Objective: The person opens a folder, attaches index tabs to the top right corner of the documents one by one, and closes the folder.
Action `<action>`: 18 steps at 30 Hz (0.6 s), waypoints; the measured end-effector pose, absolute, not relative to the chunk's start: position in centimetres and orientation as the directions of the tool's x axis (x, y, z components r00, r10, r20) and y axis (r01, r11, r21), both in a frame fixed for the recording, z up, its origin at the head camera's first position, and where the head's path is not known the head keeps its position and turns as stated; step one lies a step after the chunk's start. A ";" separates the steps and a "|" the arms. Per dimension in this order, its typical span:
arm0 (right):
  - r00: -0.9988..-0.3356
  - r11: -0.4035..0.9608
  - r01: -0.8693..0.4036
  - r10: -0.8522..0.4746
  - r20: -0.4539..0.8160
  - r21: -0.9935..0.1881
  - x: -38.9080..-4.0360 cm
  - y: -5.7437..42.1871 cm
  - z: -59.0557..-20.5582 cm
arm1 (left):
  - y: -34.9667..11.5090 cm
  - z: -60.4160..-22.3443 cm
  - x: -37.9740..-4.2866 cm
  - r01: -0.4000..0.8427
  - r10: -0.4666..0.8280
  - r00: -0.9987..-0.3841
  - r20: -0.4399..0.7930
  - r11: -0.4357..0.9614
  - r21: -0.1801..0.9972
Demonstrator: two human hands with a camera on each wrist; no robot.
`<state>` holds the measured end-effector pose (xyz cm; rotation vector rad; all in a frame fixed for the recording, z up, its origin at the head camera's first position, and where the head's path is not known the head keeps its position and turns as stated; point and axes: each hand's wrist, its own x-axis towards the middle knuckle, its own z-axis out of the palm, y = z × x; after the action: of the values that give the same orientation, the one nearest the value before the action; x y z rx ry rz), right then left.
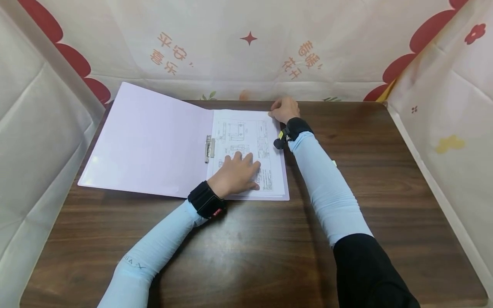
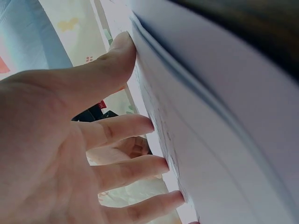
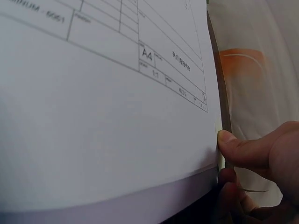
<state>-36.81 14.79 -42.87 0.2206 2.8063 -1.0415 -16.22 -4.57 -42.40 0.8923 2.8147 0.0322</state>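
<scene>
Black sleeve (image 1: 369, 271): nearest my view, bottom right.
Left hand (image 1: 236, 174): fingers spread, tips on the sheets (image 1: 250, 137).
Right hand (image 1: 284, 109): pinching sheets' far right corner; whether folder (image 1: 146, 141) too, I can't tell.
Corner: probably I'm separating a sheet; next move likely calls for parting one leaf, left hand light.
Sheets: right half of open folder; long axis near-to-far, print's top toward clip (image 1: 209, 148), left.

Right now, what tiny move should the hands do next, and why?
Perhaps the right hand should gently straighten the papers in the folder. It seems to pinch their far right corner, their near edges look slightly uneven, and the left hand rests spread fingers on the page, which could steady it.
</scene>
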 end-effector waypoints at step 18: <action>-0.997 0.880 0.070 0.069 -0.020 -0.470 -35.7 15.4 -42.1 | -4.6 -42.4 -16.0 0.567 0.576 -0.800 -0.168 0.818 0.102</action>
<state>-35.69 15.38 -42.13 0.1126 3.0427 -0.7606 -16.00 -4.64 -42.38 0.8921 2.8104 0.0689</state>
